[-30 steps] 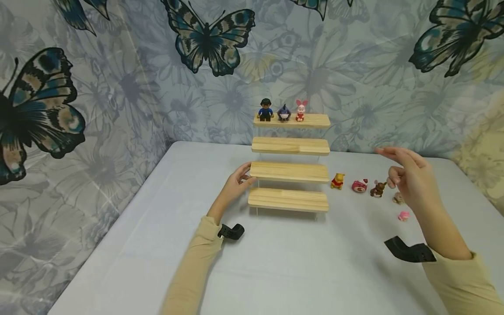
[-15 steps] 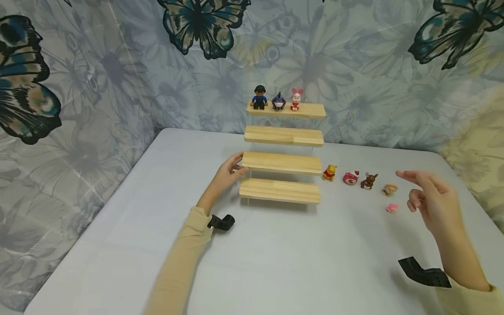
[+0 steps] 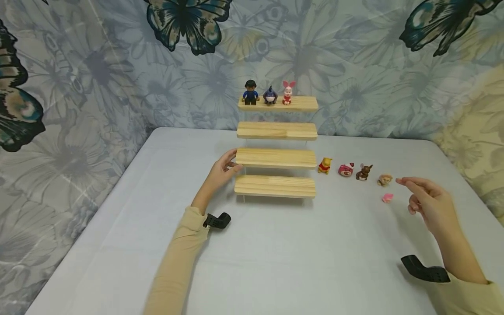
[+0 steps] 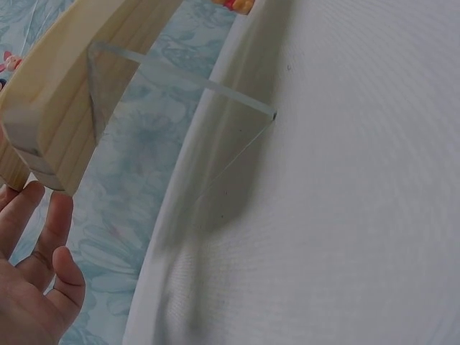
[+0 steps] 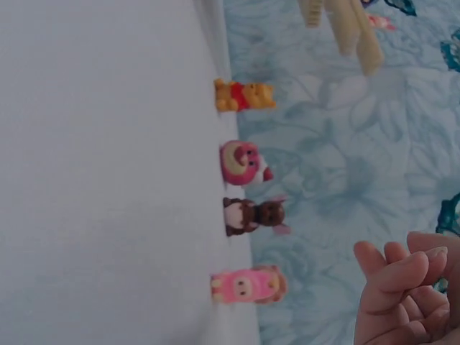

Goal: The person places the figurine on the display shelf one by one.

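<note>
A tiered display rack [image 3: 275, 158] of pale wooden boards on clear supports stands on the white table. My left hand [image 3: 221, 175] touches the left end of its second-lowest board; in the left wrist view the hand's [image 4: 39, 269] fingertips rest against the board's end [image 4: 47, 140]. My right hand [image 3: 431, 205] hovers at the right with loosely bent fingers and nothing visible in them. Nearest to it are a tan-and-brown figurine [image 3: 384, 180] and a small pink figurine [image 3: 387, 198]. Further left stand a brown figurine [image 3: 364, 172], a pink bear figurine [image 3: 346, 169] and a yellow bear figurine [image 3: 324, 166].
On the top board stand a toy person in blue [image 3: 250, 92], a purple-grey donkey figurine [image 3: 270, 95] and a pink piglet figurine [image 3: 288, 92]. Butterfly-patterned fabric [image 3: 307, 57] rises behind the table [image 3: 283, 253] and along its left side.
My right hand has drawn back to the right and lower, uncovering the tan-and-brown figurine. The left hand stays at the rack. The head view has shifted, moving the scene leftward and up.
</note>
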Demonstrator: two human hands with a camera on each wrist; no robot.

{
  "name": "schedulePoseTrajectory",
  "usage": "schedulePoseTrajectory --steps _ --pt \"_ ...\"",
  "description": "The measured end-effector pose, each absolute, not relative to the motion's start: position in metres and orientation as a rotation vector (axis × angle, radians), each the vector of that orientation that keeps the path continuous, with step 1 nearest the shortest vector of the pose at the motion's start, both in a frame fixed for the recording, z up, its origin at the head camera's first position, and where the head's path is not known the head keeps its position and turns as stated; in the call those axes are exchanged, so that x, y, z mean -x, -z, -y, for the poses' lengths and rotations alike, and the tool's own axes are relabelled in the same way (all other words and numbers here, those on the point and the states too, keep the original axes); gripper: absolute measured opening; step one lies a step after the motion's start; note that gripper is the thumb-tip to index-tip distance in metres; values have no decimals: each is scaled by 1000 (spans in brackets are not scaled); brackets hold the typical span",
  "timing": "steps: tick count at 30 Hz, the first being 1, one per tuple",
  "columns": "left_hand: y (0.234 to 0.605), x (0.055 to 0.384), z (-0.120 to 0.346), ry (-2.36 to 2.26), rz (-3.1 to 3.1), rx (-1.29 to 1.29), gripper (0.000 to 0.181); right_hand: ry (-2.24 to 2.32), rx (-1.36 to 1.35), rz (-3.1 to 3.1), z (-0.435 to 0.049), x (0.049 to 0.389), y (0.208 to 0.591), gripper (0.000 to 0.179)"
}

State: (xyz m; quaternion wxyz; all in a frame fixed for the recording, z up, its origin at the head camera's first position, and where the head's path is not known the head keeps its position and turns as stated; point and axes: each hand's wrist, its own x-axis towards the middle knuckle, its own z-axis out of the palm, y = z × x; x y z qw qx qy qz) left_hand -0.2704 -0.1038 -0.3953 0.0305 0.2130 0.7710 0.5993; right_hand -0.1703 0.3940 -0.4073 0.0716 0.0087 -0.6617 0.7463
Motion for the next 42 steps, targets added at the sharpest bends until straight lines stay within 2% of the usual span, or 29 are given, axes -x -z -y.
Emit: schedulePoseTrajectory --steps 8,13,16,21,29,42 --pt "421 288 103 -1856 -2391 -697 59 -2289 16 1971 -379 162 407 17" --pt "406 278 102 -1846 -2382 -683 57 -2295 -13 2019 -378 164 411 21" --pt "393 272 99 -1833 -2371 -686 56 -2175 78 2145 -384 164 415 20" --pt "393 274 93 -1851 -2365 -714 54 -1835 244 2473 -393 160 420 20" --pt "395 274 93 -1840 -2357 -663 56 -1614 271 2656 -396 160 427 18" --pt "395 268 103 -1832 -2381 -691 55 -1686 323 2508 -383 162 434 15"
